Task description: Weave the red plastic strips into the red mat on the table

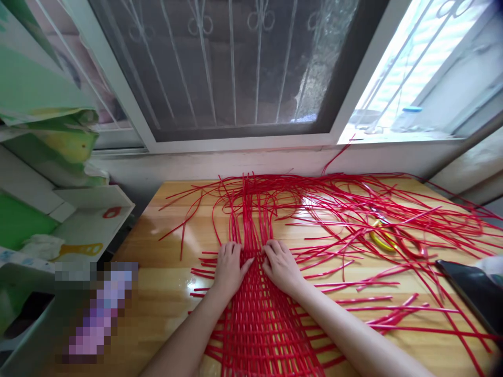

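Note:
A piece of open weave made of red plastic strands lies on the wooden table, narrow at the far end and wider towards me. My left hand is on its left edge near the far end, fingers bent over the strands and thumb reaching inward. Opposite it, my right hand rests on the right edge with its fingers curled onto the weave. The fingertips are partly hidden among the strands. Long unwoven strands run away from the hands, and shorter strand ends stick out on both sides.
A tangle of loose red strands covers the table's back and right. Scissors with a yellow and a red handle lie among them. A dark flat object is at the right edge. A barred window rises behind the wooden table.

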The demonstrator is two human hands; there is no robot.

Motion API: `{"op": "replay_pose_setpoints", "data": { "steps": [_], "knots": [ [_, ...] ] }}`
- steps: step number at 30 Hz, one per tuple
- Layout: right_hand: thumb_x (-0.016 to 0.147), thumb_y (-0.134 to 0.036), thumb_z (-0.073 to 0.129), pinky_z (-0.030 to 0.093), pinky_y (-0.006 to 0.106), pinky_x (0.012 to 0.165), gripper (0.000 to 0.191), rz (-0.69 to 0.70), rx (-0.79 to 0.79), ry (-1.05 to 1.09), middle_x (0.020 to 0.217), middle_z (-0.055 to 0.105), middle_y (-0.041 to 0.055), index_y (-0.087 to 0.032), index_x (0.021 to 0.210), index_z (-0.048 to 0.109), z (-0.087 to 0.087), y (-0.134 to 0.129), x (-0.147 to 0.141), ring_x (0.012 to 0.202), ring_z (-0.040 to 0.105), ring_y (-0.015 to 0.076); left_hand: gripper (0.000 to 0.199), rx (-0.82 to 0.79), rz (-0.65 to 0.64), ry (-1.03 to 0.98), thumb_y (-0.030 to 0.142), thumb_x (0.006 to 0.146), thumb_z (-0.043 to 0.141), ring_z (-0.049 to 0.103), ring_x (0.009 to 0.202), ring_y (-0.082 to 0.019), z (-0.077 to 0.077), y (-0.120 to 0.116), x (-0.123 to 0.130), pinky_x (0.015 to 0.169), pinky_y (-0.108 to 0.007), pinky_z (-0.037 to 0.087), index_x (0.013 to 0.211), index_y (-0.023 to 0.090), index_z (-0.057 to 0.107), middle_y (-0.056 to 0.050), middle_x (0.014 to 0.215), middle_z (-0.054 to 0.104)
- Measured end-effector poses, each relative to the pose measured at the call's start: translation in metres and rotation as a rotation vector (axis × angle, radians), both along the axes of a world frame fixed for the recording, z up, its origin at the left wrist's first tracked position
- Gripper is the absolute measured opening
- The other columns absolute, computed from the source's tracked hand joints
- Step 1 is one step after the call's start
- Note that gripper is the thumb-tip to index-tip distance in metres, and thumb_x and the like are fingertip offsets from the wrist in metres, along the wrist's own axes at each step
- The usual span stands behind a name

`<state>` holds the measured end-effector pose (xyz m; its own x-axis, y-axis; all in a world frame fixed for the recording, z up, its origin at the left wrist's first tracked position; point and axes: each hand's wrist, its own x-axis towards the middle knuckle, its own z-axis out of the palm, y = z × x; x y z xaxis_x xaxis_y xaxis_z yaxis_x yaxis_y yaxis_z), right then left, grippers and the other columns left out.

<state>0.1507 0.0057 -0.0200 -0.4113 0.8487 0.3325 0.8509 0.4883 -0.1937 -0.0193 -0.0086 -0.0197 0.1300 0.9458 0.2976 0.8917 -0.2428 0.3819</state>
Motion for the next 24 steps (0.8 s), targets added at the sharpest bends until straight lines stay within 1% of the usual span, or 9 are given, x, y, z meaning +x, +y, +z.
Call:
{"op": "replay_pose_setpoints", "data": {
  "steps": [5, 11, 15, 18, 21, 24],
  "knots": [
    [0.072, -0.012, 0.044, 0.036, 0.035, 0.084, 0.030, 0.006, 0.001, 0.049, 0.098, 0.052, 0.0093, -0.014, 0.101, 0.051, 0.000, 0.001, 0.000, 0.093, 0.043, 0.0220, 0.029, 0.004, -0.021, -0.002, 0.039, 0.080, 0.046, 0.043, 0.098, -0.021, 0.001, 0.000, 0.000, 0.088, -0.038, 0.038, 0.098, 0.016, 0.048, -0.008, 0.100, 0.048],
    [0.070, -0.011, 0.046, 0.037, 0.033, 0.084, 0.028, 0.020, 0.015, 0.063, 0.095, 0.053, 0.0093, -0.013, 0.097, 0.054, 0.000, 0.003, 0.000, 0.092, 0.043, 0.0209, 0.028, 0.001, -0.060, 0.031, 0.040, 0.081, 0.045, 0.044, 0.097, -0.021, 0.003, 0.001, -0.002, 0.087, -0.039, 0.038, 0.097, 0.017, 0.047, -0.007, 0.100, 0.048],
    [0.071, -0.013, 0.046, 0.036, 0.034, 0.082, 0.028, 0.005, 0.015, 0.029, 0.094, 0.053, 0.0096, -0.013, 0.098, 0.054, 0.001, 0.003, 0.001, 0.091, 0.043, 0.0218, 0.029, -0.001, -0.051, 0.061, 0.040, 0.080, 0.045, 0.045, 0.097, -0.022, 0.003, 0.002, -0.001, 0.086, -0.040, 0.038, 0.096, 0.017, 0.048, -0.008, 0.100, 0.049],
    [0.071, -0.014, 0.047, 0.036, 0.035, 0.080, 0.027, -0.011, 0.003, -0.002, 0.094, 0.054, 0.0092, -0.015, 0.098, 0.054, 0.001, 0.002, 0.001, 0.090, 0.044, 0.0225, 0.032, -0.001, -0.040, 0.053, 0.040, 0.080, 0.045, 0.045, 0.098, -0.023, 0.005, 0.000, 0.000, 0.087, -0.041, 0.037, 0.102, 0.017, 0.047, -0.009, 0.102, 0.050],
    [0.071, -0.015, 0.048, 0.035, 0.035, 0.080, 0.026, -0.023, -0.005, -0.006, 0.092, 0.055, 0.0083, -0.015, 0.096, 0.055, 0.002, 0.002, 0.000, 0.089, 0.044, 0.0224, 0.039, -0.028, -0.058, 0.025, 0.035, 0.077, 0.049, 0.044, 0.102, -0.023, 0.011, -0.002, -0.002, 0.090, -0.042, 0.036, 0.112, 0.018, 0.042, -0.009, 0.105, 0.049],
    [0.072, -0.014, 0.047, 0.036, 0.033, 0.079, 0.025, -0.019, -0.001, 0.027, 0.091, 0.055, 0.0079, -0.015, 0.095, 0.056, 0.002, 0.002, 0.001, 0.087, 0.046, 0.0210, 0.041, -0.101, -0.083, -0.055, 0.022, 0.074, 0.050, 0.044, 0.103, -0.021, 0.017, 0.000, -0.007, 0.092, -0.039, 0.036, 0.114, 0.019, 0.040, -0.008, 0.108, 0.049]
  ]
}}
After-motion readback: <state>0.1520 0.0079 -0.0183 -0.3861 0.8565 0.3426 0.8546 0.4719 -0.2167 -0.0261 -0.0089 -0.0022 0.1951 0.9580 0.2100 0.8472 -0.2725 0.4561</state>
